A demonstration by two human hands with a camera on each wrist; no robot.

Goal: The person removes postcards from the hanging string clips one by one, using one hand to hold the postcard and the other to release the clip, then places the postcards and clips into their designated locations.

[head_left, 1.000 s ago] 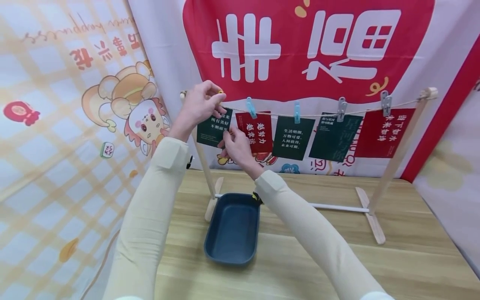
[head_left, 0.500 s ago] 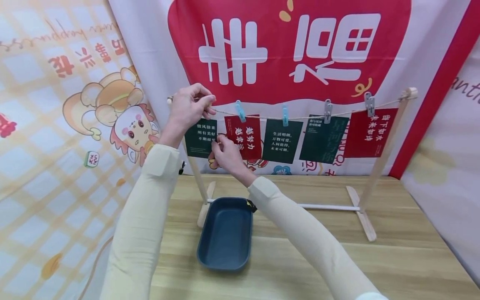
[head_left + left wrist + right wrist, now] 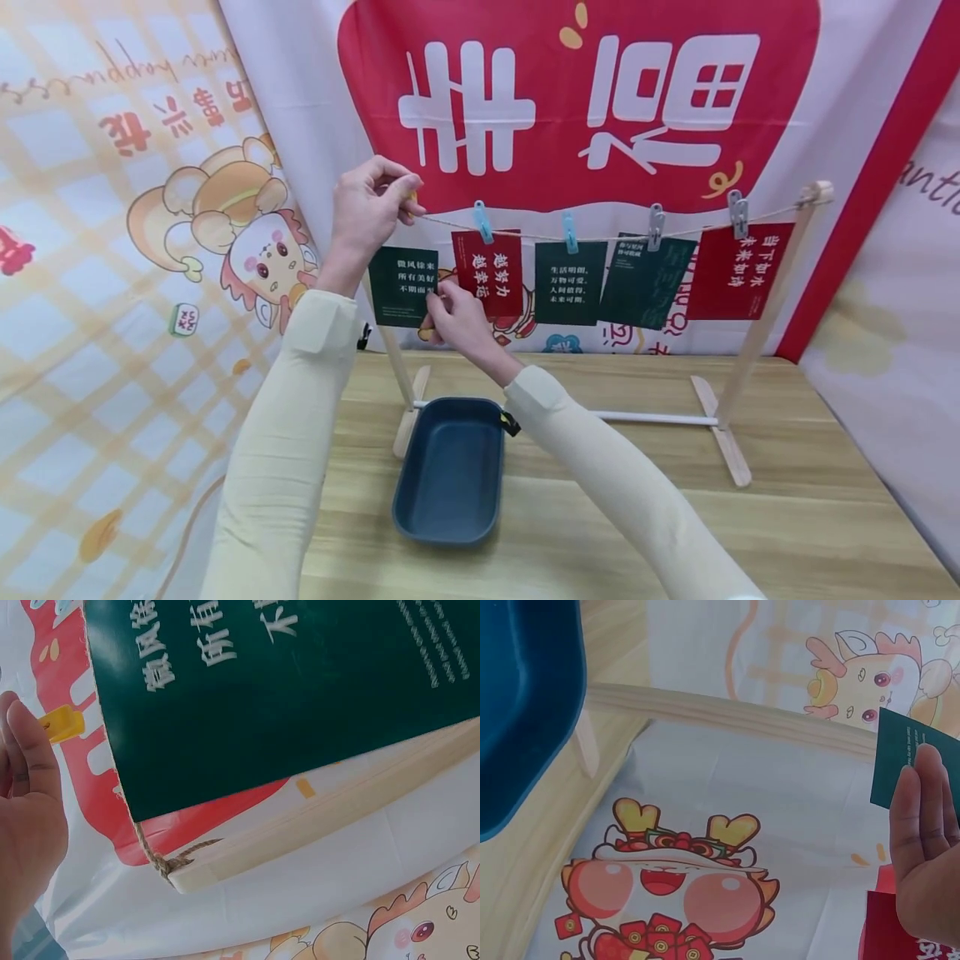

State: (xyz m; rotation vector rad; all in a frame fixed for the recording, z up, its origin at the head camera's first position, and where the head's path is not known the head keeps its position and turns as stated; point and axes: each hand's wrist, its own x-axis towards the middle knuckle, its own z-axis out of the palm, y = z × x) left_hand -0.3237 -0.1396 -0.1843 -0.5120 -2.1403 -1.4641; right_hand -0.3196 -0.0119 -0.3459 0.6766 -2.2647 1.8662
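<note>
My left hand (image 3: 371,204) pinches a yellow clothespin (image 3: 64,724) just above the left end of the twine (image 3: 450,223). Below it is a dark green card (image 3: 397,279) with white writing, its top edge close to the twine. My right hand (image 3: 461,321) pinches this card by its right edge, and the fingers (image 3: 922,795) lie against it in the right wrist view. In the left wrist view, the clothespin is apart from the card. Just right of it, a red card (image 3: 506,271) hangs from a blue clothespin (image 3: 482,222).
More green and red cards hang rightward from blue and grey clothespins (image 3: 656,227). A wooden post (image 3: 776,308) holds the twine's right end. A dark blue tray (image 3: 448,471) stands on the wooden table (image 3: 637,517), in front of the white crossbar (image 3: 652,417). Printed cloths hang behind and left.
The head view has shifted. My left hand has risen slightly, bringing the yellow clothespin back into sight. My right hand and the green card have come down a little. The hanging cards sway.
</note>
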